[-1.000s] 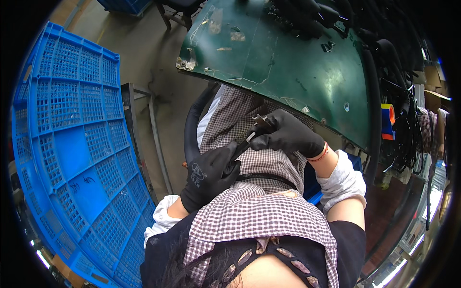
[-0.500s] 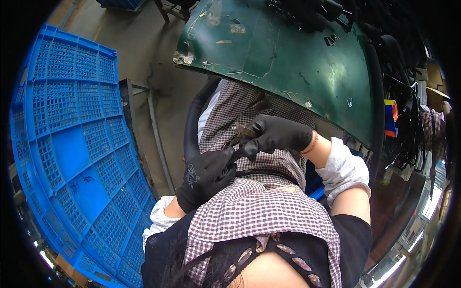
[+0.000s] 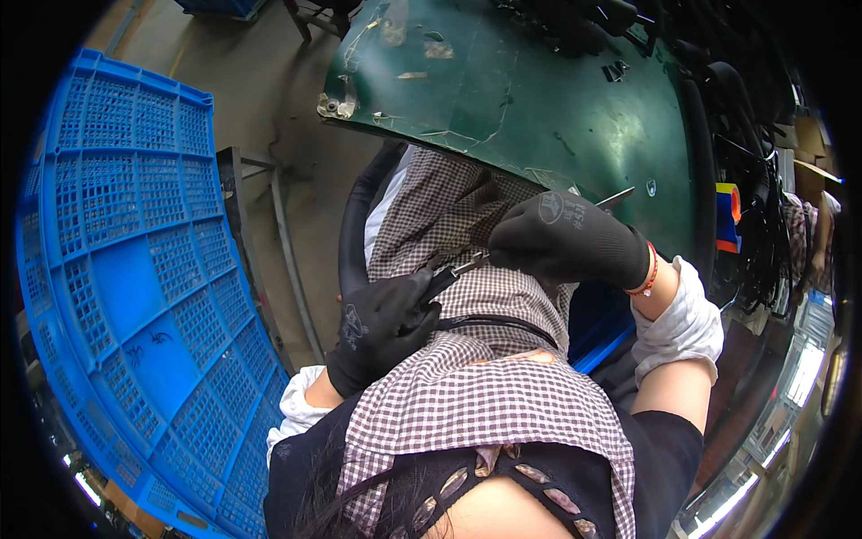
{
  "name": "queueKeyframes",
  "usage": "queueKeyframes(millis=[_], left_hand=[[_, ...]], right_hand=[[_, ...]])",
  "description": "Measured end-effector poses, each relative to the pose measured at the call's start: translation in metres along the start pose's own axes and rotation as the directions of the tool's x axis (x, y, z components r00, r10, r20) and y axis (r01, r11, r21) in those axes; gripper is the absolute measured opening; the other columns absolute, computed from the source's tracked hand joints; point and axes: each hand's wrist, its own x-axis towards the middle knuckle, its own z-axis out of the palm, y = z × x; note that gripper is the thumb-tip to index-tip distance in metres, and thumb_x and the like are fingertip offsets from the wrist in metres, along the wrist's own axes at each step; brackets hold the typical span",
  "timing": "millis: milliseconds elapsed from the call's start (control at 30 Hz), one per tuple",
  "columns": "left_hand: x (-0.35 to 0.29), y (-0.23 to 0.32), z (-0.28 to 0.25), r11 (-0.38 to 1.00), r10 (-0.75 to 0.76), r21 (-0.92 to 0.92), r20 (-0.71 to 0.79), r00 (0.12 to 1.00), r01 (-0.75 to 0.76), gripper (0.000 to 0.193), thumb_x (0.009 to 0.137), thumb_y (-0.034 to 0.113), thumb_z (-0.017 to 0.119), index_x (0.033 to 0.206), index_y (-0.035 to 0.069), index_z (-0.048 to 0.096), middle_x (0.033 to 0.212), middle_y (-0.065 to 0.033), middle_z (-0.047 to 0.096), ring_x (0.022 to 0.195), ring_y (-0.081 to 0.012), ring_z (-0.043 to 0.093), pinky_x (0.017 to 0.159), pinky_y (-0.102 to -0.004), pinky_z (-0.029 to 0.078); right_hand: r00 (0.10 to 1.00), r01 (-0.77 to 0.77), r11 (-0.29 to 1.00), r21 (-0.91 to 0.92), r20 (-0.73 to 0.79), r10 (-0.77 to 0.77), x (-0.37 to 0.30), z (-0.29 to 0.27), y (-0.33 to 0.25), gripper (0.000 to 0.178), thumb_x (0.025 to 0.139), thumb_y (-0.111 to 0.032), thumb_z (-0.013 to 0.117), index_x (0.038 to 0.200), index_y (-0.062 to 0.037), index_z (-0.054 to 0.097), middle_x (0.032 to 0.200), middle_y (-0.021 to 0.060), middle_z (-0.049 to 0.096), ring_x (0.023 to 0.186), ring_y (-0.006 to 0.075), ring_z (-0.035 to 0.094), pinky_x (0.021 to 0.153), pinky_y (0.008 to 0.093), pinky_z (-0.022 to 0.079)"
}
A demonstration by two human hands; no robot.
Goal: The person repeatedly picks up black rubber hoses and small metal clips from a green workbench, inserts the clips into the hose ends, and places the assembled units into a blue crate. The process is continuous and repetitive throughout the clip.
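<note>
My left hand [image 3: 382, 325], in a black glove, is closed around a slim black part [image 3: 439, 284] held over my lap. A shiny metal end [image 3: 470, 263] sticks out of that part toward my other hand. My right hand [image 3: 561, 235], gloved in black too, is curled shut with its knuckles up, just right of the metal end. Out of its far side juts a thin, flat metal blade [image 3: 616, 197], pointing toward the table; its grip is hidden in the fist. Whether the right fingers touch the metal end I cannot tell.
A green table [image 3: 539, 117] with worn edges stands ahead, with black parts [image 3: 575, 31] heaped at its back. At the left a big blue mesh crate [image 3: 135, 278] stands beside a metal frame [image 3: 278, 242]. Dark strands hang at the right, beside an orange-and-blue item [image 3: 729, 217].
My right hand has moved right and turned knuckles up, away from the left hand. The metal end of the black part now shows, and the blade points toward the table. My left hand stays nearly still.
</note>
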Motion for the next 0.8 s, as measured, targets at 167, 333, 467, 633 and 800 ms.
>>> queueKeyframes(millis=[167,333,467,633,800], left_hand=[[0.001,0.001,0.001,1.000,0.014,0.007,0.050,0.999,-0.015,0.051,0.070,0.006,0.078,0.116,-0.006,0.061,0.094,-0.0208,0.069,0.076,-0.0298,0.069,0.066,-0.0364,0.056],[-0.002,-0.004,0.000,0.999,-0.038,0.019,0.168,0.985,0.035,0.061,0.073,0.006,0.080,0.128,0.001,0.055,0.103,-0.0191,0.069,0.083,-0.0275,0.070,0.069,-0.0354,0.055],[0.001,-0.006,0.003,0.998,0.009,-0.056,0.104,0.995,-0.003,0.062,0.073,0.007,0.081,0.129,0.001,0.054,0.096,-0.0173,0.069,0.079,-0.0248,0.069,0.068,-0.0339,0.054],[0.005,0.001,0.002,0.942,-0.277,-0.193,0.005,0.961,0.273,0.073,0.069,0.007,0.084,0.132,0.000,0.048,0.103,-0.0124,0.064,0.090,-0.0190,0.064,0.077,-0.0323,0.052],[0.022,0.006,-0.008,0.844,-0.430,-0.272,0.173,0.886,0.463,0.093,0.060,0.013,0.090,0.133,0.001,0.034,0.132,-0.0131,0.045,0.117,-0.0200,0.049,0.099,-0.0340,0.042]], right_hand=[[0.994,0.066,0.991,-0.115,0.095,-0.056,0.007,-0.003,-0.003,0.008,0.082,-0.015,0.064,0.088,-0.0099,0.067,0.078,0.0089,0.065,0.073,0.0278,0.065,0.065,0.0379,0.053],[0.992,0.125,0.961,-0.246,0.001,-0.129,0.013,0.007,-0.018,0.014,0.074,-0.014,0.069,0.086,-0.0092,0.064,0.073,0.0073,0.061,0.068,0.0286,0.064,0.060,0.0389,0.051],[0.992,0.120,0.982,-0.146,-0.006,-0.122,0.011,-0.001,-0.018,0.010,0.076,-0.013,0.069,0.084,-0.0086,0.065,0.075,0.0083,0.063,0.069,0.0295,0.064,0.061,0.0391,0.050],[0.912,-0.317,0.908,0.274,-0.176,0.371,-0.014,-0.047,0.006,0.023,0.080,-0.022,0.078,0.087,-0.0023,0.069,0.071,0.0104,0.067,0.067,0.0169,0.066,0.059,0.0326,0.051],[0.942,-0.126,0.802,0.584,-0.184,0.282,0.004,-0.005,-0.003,0.038,0.089,-0.015,0.069,0.122,0.0003,0.058,0.089,0.0063,0.068,0.083,0.0094,0.062,0.070,0.0252,0.049]])
